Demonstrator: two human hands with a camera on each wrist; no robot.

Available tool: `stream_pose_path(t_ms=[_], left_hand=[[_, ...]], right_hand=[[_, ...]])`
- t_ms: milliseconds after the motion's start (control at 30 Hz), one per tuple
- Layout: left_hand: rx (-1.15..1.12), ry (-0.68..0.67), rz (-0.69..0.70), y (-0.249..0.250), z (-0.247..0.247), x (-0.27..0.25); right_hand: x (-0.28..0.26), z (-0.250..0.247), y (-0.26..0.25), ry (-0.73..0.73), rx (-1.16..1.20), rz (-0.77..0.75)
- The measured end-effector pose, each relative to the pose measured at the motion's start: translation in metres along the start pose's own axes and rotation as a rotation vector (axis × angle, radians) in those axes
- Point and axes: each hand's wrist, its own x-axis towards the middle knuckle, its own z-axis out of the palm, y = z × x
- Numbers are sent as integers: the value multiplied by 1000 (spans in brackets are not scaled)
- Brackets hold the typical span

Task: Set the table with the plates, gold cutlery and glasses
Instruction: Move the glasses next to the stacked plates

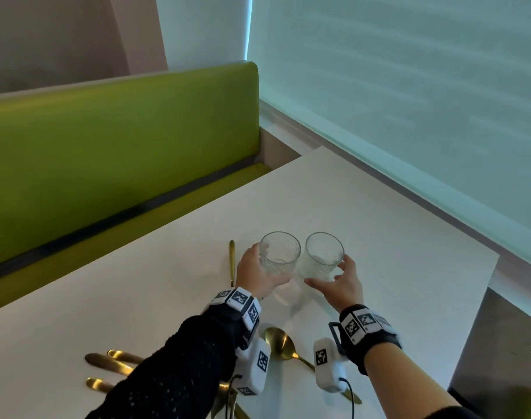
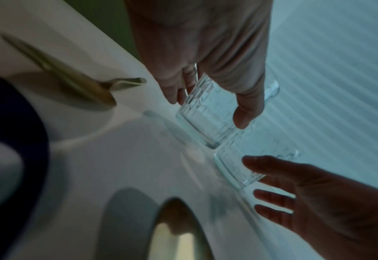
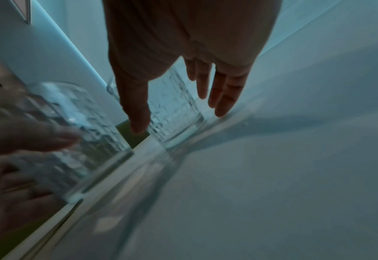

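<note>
Two clear textured glasses stand side by side near the middle of the white table (image 1: 394, 237). My left hand (image 1: 268, 266) grips the left glass (image 1: 280, 252), thumb and fingers curled round its wall (image 2: 205, 121). My right hand (image 1: 327, 272) is spread beside the right glass (image 1: 324, 251), thumb on one side and straight fingers on the other (image 3: 174, 109), not closed on it. A gold spoon (image 1: 281, 344) lies behind my wrists. A gold handle (image 1: 232, 261) lies left of the left glass. More gold cutlery (image 1: 113, 362) lies at the lower left, partly under my sleeve.
A green padded bench (image 1: 122, 140) runs along the table's far left side. A window with a pale blind (image 1: 409, 86) lines the right. The table's right corner (image 1: 497, 257) is close beyond the glasses. Bare tabletop stretches behind and right of them.
</note>
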Motion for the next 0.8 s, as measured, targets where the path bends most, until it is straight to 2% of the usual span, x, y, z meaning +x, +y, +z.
stream_pose_path(t_ms=[267,433,633,800], left_hand=[[-91,86,25,-10,-37,-9],[-142,117,40,-22,-61,-30],[-124,172,48,-39,-100,-78],[-136,200,65,-52,-146,-146]], right_hand=[[12,18,-1,146,27,-32],[2,19,-1,163,-1,-41],[-55,13,-21,146,-11,-128],[-140,19,-44,86,-7,-224]])
